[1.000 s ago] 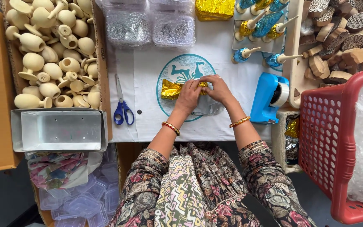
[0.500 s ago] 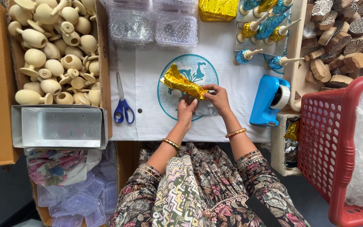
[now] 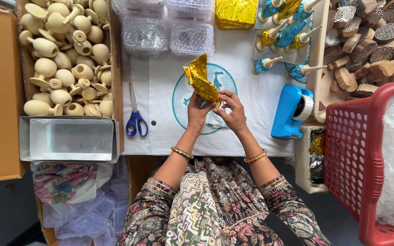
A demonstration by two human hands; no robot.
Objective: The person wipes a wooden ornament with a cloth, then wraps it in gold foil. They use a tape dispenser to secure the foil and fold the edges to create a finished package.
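Note:
Both hands meet over the middle of a white cloth [image 3: 160, 86] with a teal round print. My left hand [image 3: 198, 110] and my right hand [image 3: 231, 110] pinch the lower end of a piece of crinkled gold foil [image 3: 200, 81] wrapped around something; the foil stands up and away from me. What is inside the foil is hidden. Each wrist wears a gold bangle.
Blue-handled scissors [image 3: 135, 117] lie left of my hands. A blue tape dispenser [image 3: 291, 110] stands right. A cardboard box of plain wooden pieces [image 3: 64, 59] and a metal tray [image 3: 69, 138] are left; foil-wrapped pieces [image 3: 279, 27], wooden stamps [image 3: 365, 45] and a red basket [image 3: 356, 155] are right.
The foil piece has been lifted and turned from lying low across the print to standing up, and my hands have shifted to grip its lower end.

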